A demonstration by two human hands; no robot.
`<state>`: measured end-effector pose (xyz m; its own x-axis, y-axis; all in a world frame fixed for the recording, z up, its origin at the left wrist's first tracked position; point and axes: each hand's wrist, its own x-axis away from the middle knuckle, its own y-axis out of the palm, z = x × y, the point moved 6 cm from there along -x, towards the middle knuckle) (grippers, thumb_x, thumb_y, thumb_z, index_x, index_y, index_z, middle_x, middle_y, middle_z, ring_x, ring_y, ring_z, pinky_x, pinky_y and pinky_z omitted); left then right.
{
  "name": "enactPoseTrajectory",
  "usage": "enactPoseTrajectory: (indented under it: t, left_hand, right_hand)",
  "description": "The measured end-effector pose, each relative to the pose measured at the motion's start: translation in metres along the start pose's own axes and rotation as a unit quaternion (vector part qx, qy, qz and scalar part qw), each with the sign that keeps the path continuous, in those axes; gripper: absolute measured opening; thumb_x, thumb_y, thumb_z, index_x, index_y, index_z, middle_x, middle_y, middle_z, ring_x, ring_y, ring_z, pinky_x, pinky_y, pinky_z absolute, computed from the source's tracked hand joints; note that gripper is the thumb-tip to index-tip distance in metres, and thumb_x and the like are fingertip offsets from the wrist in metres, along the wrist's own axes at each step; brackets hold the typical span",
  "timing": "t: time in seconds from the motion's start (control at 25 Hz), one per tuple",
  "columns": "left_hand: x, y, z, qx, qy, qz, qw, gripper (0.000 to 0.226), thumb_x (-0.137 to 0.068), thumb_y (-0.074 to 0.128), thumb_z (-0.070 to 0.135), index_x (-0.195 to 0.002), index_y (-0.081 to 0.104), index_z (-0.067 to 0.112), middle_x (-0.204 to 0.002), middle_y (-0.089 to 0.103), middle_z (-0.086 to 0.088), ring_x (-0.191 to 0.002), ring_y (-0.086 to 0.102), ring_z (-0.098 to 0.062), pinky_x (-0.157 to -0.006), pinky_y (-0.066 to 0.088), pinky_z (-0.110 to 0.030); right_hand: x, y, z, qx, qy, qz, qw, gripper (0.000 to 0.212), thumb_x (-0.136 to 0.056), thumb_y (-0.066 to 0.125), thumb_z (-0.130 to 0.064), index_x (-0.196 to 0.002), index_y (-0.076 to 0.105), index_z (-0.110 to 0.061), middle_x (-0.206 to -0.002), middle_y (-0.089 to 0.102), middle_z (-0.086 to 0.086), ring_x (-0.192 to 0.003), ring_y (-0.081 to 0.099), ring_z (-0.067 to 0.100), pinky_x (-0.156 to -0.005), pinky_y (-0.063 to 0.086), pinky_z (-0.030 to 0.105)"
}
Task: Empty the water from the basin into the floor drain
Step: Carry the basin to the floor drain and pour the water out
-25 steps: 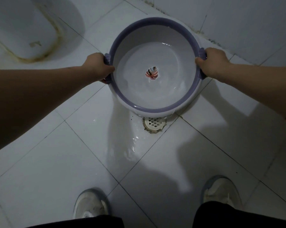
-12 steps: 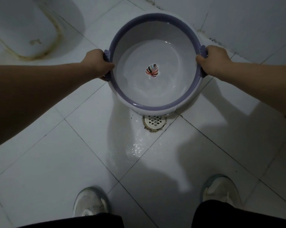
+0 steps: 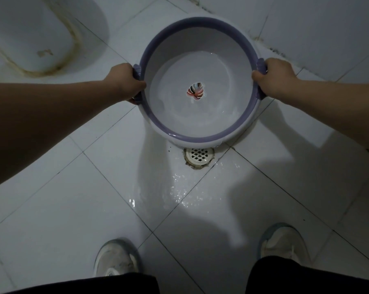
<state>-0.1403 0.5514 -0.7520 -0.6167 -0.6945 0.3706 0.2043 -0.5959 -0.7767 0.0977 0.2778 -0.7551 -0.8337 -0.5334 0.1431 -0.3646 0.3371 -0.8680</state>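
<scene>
Floor (image 3: pixel 73 209): white tiles filling the frame; a wet, glinting patch is spreading through the lower centre, just below the drain.

Toilet base (image 3: pixel 31 39): standing at the upper left, stained along its foot, well apart from the work.

Basin (image 3: pixel 200 28): round, white with a purple rim, sitting in the upper centre of the frame, its near edge hanging just above the drain. A shallow film of water (image 3: pixel 200 117) is lying over the bottom around a coloured leaf print.

Left hand (image 3: pixel 124 81) and right hand (image 3: pixel 274 78): each is clenching a purple side handle.

Shoes (image 3: pixel 115 259): pointing forward at the bottom edge.

Floor drain (image 3: pixel 199 154): white grate, centre, partly overlapped by the basin rim.

Progress: judging by the wet floor and the thin remainder, most water appears poured out; the last film is waiting on a steeper tilt.
</scene>
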Motion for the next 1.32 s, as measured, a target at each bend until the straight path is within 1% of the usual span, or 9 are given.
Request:
enactPoseTrajectory:
  t: [0.08, 0.16, 0.28, 0.4, 0.52, 0.72, 1.08, 1.24, 1.32]
  left_hand:
    - [0.0012, -0.0003, -0.0001, -0.002, 0.001, -0.001, 1.0, 0.027, -0.092, 0.058, 0.012, -0.116, 0.057, -0.001, -0.104, 0.066, -0.02, -0.073, 0.069, -0.028, -0.061, 0.06, -0.036]
    - [0.0023, -0.0008, 0.0005, 0.001, 0.004, -0.002, 1.0, 0.025, -0.093, 0.057, 0.011, -0.115, 0.057, -0.001, -0.101, 0.065, -0.019, -0.068, 0.069, -0.025, -0.051, 0.06, -0.03]
    - [0.0038, -0.0022, 0.0011, 0.004, 0.007, 0.0, 1.0, 0.025, -0.092, 0.057, 0.01, -0.114, 0.057, -0.001, -0.098, 0.065, -0.019, -0.062, 0.067, -0.021, -0.041, 0.056, -0.024]
    - [0.0046, -0.0025, 0.001, 0.001, 0.009, 0.004, 1.0, 0.026, -0.093, 0.057, 0.01, -0.116, 0.057, -0.001, -0.099, 0.065, -0.018, -0.063, 0.067, -0.02, -0.041, 0.055, -0.023]
    - [0.004, -0.0024, 0.0004, -0.005, 0.013, 0.005, 1.0, 0.027, -0.092, 0.057, 0.01, -0.116, 0.057, -0.003, -0.099, 0.064, -0.019, -0.063, 0.066, -0.02, -0.041, 0.055, -0.022]
    - [0.0032, -0.004, 0.0006, -0.013, 0.012, 0.017, 1.0, 0.027, -0.092, 0.057, 0.011, -0.115, 0.057, -0.003, -0.101, 0.064, -0.018, -0.065, 0.066, -0.024, -0.061, 0.057, -0.033]
    - [0.0051, -0.0044, -0.0013, -0.009, 0.017, 0.027, 0.999, 0.026, -0.09, 0.058, 0.011, -0.113, 0.057, -0.001, -0.102, 0.064, -0.018, -0.078, 0.068, -0.03, -0.068, 0.059, -0.038]
    - [0.0049, -0.0042, -0.0006, -0.015, 0.018, 0.028, 0.999, 0.025, -0.092, 0.059, 0.013, -0.114, 0.056, 0.002, -0.098, 0.062, -0.013, -0.064, 0.064, -0.019, -0.045, 0.053, -0.023]
    - [0.0045, -0.0045, -0.0013, -0.008, 0.016, 0.026, 1.0, 0.026, -0.092, 0.059, 0.013, -0.115, 0.056, 0.002, -0.098, 0.062, -0.013, -0.063, 0.065, -0.019, -0.047, 0.054, -0.025]
  right_hand:
    - [0.0006, -0.0008, -0.0001, -0.007, -0.003, 0.002, 1.0, 0.013, -0.096, 0.049, -0.024, -0.097, 0.048, -0.011, -0.092, 0.049, 0.01, -0.068, 0.047, 0.022, -0.041, 0.03, 0.017]
    - [0.0005, -0.0012, -0.0004, 0.003, -0.01, 0.004, 1.0, 0.015, -0.096, 0.048, -0.024, -0.094, 0.046, -0.01, -0.093, 0.049, 0.01, -0.071, 0.047, 0.021, -0.049, 0.032, 0.02]
    - [-0.0004, -0.0007, -0.0005, 0.003, -0.01, 0.006, 1.0, 0.015, -0.096, 0.048, -0.025, -0.094, 0.045, -0.01, -0.093, 0.049, 0.009, -0.063, 0.046, 0.018, -0.043, 0.029, 0.018]
    - [-0.0009, -0.0003, -0.0001, -0.001, -0.013, 0.01, 1.0, 0.014, -0.096, 0.048, -0.025, -0.094, 0.045, -0.011, -0.093, 0.05, 0.01, -0.078, 0.048, 0.02, -0.057, 0.032, 0.023]
    - [-0.001, 0.0002, 0.0007, -0.004, -0.023, 0.013, 1.0, 0.015, -0.095, 0.048, -0.025, -0.092, 0.047, -0.01, -0.092, 0.051, 0.011, -0.08, 0.048, 0.02, -0.066, 0.032, 0.022]
    - [-0.0026, 0.0003, 0.0009, 0.0, -0.03, 0.019, 0.999, 0.016, -0.095, 0.048, -0.026, -0.092, 0.046, -0.01, -0.092, 0.05, 0.01, -0.081, 0.047, 0.02, -0.068, 0.03, 0.023]
    - [-0.0029, 0.0008, 0.0012, -0.007, -0.041, 0.02, 0.999, 0.015, -0.094, 0.048, -0.026, -0.094, 0.049, -0.011, -0.092, 0.051, 0.01, -0.081, 0.048, 0.02, -0.068, 0.031, 0.022]
    - [-0.0034, 0.0007, 0.0013, -0.007, -0.037, 0.02, 0.999, 0.014, -0.094, 0.049, -0.026, -0.092, 0.046, -0.012, -0.092, 0.051, 0.01, -0.08, 0.048, 0.02, -0.068, 0.031, 0.023]
    - [-0.0038, 0.0006, 0.0008, -0.008, -0.039, 0.021, 0.999, 0.014, -0.093, 0.048, -0.025, -0.091, 0.046, -0.011, -0.092, 0.051, 0.01, -0.081, 0.049, 0.02, -0.068, 0.032, 0.023]
